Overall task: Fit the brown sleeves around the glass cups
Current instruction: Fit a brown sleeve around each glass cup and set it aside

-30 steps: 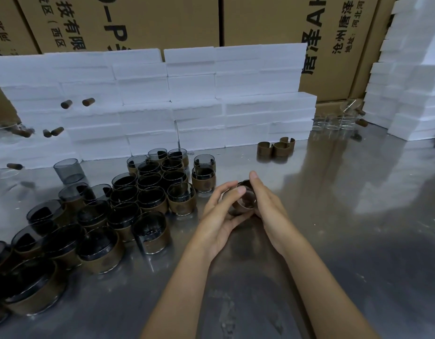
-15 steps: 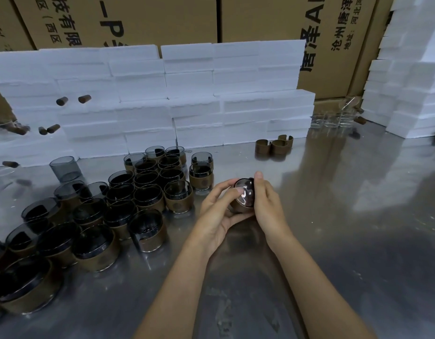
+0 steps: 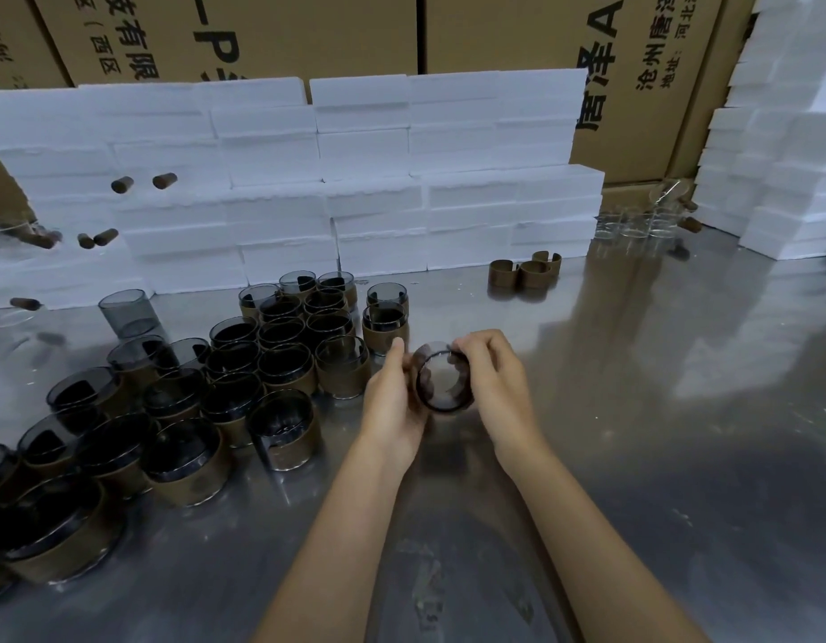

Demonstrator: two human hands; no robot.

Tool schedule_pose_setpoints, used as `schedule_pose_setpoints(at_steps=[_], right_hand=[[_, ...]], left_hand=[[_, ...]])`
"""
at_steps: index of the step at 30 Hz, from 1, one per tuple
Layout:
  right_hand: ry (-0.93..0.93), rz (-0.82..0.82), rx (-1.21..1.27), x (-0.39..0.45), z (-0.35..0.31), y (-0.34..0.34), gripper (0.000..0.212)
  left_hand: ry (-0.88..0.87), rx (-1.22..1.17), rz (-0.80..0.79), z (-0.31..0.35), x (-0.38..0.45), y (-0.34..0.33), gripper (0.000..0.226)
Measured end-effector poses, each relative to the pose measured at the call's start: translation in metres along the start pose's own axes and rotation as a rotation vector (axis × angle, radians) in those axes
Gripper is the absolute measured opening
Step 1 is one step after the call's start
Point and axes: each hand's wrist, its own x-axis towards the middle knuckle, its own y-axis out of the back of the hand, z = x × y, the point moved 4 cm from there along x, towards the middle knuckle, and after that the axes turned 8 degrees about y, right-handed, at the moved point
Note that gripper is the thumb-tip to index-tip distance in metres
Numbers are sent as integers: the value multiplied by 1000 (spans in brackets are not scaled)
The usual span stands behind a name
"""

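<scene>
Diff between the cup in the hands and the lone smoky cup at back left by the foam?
The held cup is tipped on its side, mouth toward the camera; the bare grey cup stands upright on the steel table. The held cup is gripped by the left hand and right hand and shows brown sleeve at its edge; the bare grey cup is untouched, with no sleeve. Both are smoky tinted glass.

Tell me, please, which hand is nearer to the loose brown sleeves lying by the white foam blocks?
The right hand. It grips the held cup more nearly below the loose brown sleeves, while the left hand holds the cup's far side, farther left.
</scene>
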Motion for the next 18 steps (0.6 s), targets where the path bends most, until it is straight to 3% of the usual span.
schedule_pose_setpoints(at_steps=[3,7,14,18], right_hand=[[-228,85,243,0,2,-1,36],[-382,89,300,-1,5,2,33],[-351,3,200,-6,7,-3,48],[-359,-31,186,-7,4,-3,53]], left_hand=[[-82,123,103,0,0,-1,35],[-195,247,125,-5,-5,-9,47],[-224,275,125,-8,-11,-10,37],[-216,298,129,-9,-11,-11,50]])
